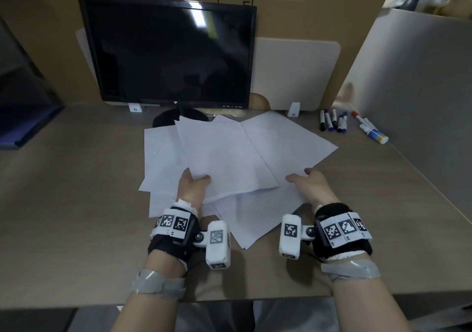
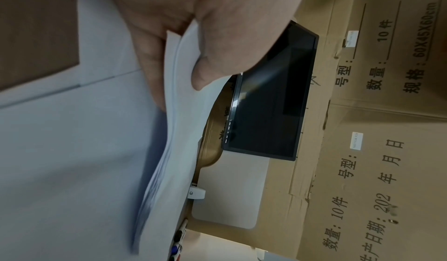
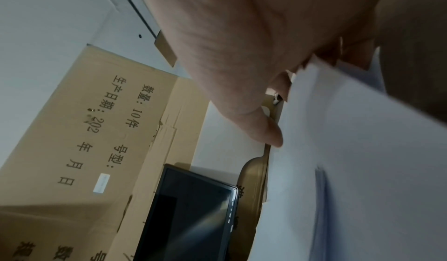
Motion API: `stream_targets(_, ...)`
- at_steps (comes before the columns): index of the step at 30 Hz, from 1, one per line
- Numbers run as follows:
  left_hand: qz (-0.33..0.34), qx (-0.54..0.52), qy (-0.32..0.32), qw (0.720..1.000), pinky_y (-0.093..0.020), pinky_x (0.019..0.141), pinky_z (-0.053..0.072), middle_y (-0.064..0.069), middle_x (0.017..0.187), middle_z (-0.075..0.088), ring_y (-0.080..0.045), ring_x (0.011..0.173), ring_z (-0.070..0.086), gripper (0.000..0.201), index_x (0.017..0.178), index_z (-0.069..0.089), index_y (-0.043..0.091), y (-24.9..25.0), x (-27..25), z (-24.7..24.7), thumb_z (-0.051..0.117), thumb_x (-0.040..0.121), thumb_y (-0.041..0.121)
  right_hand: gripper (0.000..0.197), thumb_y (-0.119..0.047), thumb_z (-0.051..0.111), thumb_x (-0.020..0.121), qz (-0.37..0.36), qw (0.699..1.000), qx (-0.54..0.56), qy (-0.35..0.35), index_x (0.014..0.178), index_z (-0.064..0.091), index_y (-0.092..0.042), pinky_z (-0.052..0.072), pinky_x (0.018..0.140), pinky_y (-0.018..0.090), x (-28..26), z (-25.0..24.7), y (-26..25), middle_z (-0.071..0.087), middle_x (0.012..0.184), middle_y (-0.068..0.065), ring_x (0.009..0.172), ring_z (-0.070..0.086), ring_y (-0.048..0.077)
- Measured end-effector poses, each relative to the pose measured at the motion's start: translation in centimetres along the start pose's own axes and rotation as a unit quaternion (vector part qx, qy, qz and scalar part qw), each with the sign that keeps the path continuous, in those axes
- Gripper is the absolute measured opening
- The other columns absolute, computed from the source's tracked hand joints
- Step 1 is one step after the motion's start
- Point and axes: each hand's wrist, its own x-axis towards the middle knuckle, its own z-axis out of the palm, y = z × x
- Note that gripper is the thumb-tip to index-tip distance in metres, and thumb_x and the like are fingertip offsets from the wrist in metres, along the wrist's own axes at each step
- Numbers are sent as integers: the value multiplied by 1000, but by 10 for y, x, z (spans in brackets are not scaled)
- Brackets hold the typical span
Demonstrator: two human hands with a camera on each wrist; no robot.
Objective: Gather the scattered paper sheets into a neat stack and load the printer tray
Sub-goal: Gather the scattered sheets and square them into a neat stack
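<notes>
Several white paper sheets point(image 1: 229, 152) lie fanned and overlapping on the brown desk point(image 1: 76, 191) in front of the monitor. My left hand point(image 1: 196, 176) pinches the near left edge of a raised bunch; the left wrist view shows its thumb point(image 2: 217, 55) on top of the sheets point(image 2: 184, 131) and fingers beneath. My right hand point(image 1: 298, 175) grips the near right edge of the sheets. In the right wrist view its thumb point(image 3: 254, 112) presses on the paper point(image 3: 338, 150), with the fingers hidden under it. More sheets point(image 1: 250, 219) lie flat below. No printer tray is plainly visible.
A dark monitor point(image 1: 168, 50) stands at the back on its round base. Several markers point(image 1: 333, 122) and a small bottle point(image 1: 374, 133) lie at the back right beside a grey partition point(image 1: 421, 101). A dark blue-edged object point(image 1: 25, 122) sits at the far left. Cardboard lines the back.
</notes>
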Motion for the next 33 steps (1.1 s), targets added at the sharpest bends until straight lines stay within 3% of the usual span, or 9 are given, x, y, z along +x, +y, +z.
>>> stream_targets(4,4,26,12,1000,-44,96,51,-13,115,65,-34,108,63,35,119,56,6,4,-3,-2,58,86,-2,32,-6,68,86,-38,996,78,-8,116,63,3,55,69,30,-7,-2,9,69,109,16,87,67,24)
stream_targets(5,9,32,14,999,-39,93,51,-12,113,64,-32,107,63,35,121,55,4,5,-4,-1,57,87,-3,26,-4,69,85,-46,996,75,-4,111,65,2,55,68,30,-9,-1,10,71,104,16,85,67,24)
stream_targets(9,16,21,19,999,-36,89,49,-8,108,61,-29,102,61,31,116,54,10,4,-5,-2,55,89,-3,61,-11,77,75,-59,992,105,36,129,46,-9,56,90,44,-16,8,10,65,112,5,98,65,24)
stream_targets(12,7,3,19,1000,-50,99,50,-11,114,65,-34,108,63,33,114,55,13,1,-5,-5,59,83,2,84,-30,82,53,-52,986,153,47,126,51,-1,59,84,40,-6,12,19,71,105,5,93,70,22)
stream_targets(15,3,-21,26,999,-55,98,50,-12,116,66,-35,106,64,41,114,55,16,-2,-3,-8,62,74,10,42,-13,79,72,-35,983,182,5,109,64,1,58,74,32,-18,19,14,72,97,11,87,71,25)
stream_targets(17,4,-24,33,999,-53,99,49,-9,114,65,-34,106,63,33,112,54,18,-1,-4,-8,60,82,5,20,-5,71,84,-25,981,185,-41,104,65,-3,57,69,32,-25,23,11,73,95,12,87,70,26)
stream_targets(23,11,-35,70,997,-51,100,49,-7,114,62,-34,111,61,29,112,52,18,0,-3,-9,55,89,0,16,-5,64,89,-37,979,201,18,104,64,-8,47,55,21,-20,13,15,70,94,4,78,65,17)
stream_targets(29,-1,-38,81,996,-49,102,47,-2,110,59,-29,105,58,29,109,47,22,-2,3,-12,54,90,1,10,-5,60,91,-59,950,272,138,84,62,-12,47,70,29,-13,-14,16,65,89,4,77,60,21)
stream_targets(33,-7,-32,83,996,-53,101,47,-3,112,63,-32,109,60,29,109,50,22,-1,3,-12,56,88,3,15,-18,63,89,-44,922,321,214,98,56,-9,47,72,34,-5,-24,19,57,93,2,82,55,23)
